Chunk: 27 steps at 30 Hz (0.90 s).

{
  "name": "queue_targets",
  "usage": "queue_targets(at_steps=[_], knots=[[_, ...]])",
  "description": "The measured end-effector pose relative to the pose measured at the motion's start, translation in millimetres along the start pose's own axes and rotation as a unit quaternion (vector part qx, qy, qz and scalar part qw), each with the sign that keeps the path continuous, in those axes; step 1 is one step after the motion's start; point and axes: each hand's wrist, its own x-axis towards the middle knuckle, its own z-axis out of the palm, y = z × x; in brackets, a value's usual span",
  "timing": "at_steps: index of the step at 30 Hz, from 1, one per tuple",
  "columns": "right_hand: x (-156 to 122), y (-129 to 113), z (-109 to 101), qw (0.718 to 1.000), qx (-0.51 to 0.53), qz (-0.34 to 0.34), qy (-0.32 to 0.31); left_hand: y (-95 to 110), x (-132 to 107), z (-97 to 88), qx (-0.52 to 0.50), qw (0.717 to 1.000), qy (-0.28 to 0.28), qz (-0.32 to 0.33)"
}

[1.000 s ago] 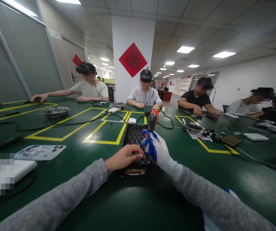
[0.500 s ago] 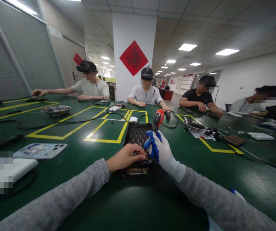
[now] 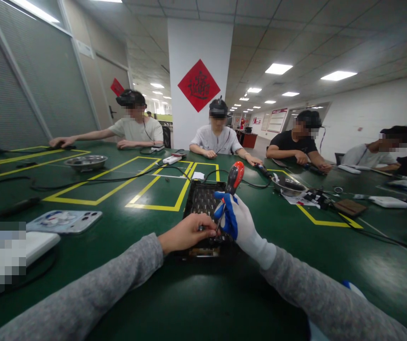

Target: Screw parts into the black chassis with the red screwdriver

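Note:
In a white and blue glove, my right hand [image 3: 238, 219] is closed around a screwdriver [image 3: 235, 177] with a red and black handle. The handle points up, and the thin shaft slants down toward my left fingertips. My bare left hand [image 3: 190, 233] has thumb and fingers pinched together beside the shaft's lower end. Whatever is between them is hidden. Both hands are over a black open case [image 3: 200, 195] on the green table, its inside dotted with several small shiny parts. My hands cover the middle of the case.
A metal bowl [image 3: 86, 163] stands at the left, and a second bowl [image 3: 290, 186] with parts at the right. A phone [image 3: 65, 221] lies left of my hands. Black cables [image 3: 118, 179] cross the table [image 3: 146, 289]. Several people sit opposite; one reaches toward a dark tool [image 3: 263, 170].
The screwdriver handle has shifted slightly right, with my hands in nearly the same place. Across the table, a person's hand and the dark tool have moved right, toward the bowl.

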Motion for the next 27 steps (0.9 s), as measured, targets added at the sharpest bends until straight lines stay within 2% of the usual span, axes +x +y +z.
queue_targets(at_steps=[5, 11, 17, 23, 27], knots=[[-0.3, 0.9, -0.4, 1.0, -0.02, 0.0, 0.004, 0.9, 0.3, 1.0, -0.002, 0.999, 0.017, -0.045], [2.5, 3.9, -2.8, 0.999, 0.035, 0.015, -0.012, 2.1, 0.6, -0.8, -0.027, 0.999, -0.001, -0.024], [0.3, -0.7, 1.6, 1.0, 0.008, 0.011, 0.005, 2.5, 1.9, 0.3, -0.034, 0.997, 0.02, -0.064], [0.7, -1.9, 2.0, 0.999, 0.021, 0.05, -0.002, 3.2, 1.9, -1.7, -0.018, 0.999, -0.001, -0.028], [-0.3, -3.3, 2.4, 0.999, 0.034, 0.03, 0.002, 1.7, 1.9, -0.3, -0.008, 0.999, 0.008, -0.049]])
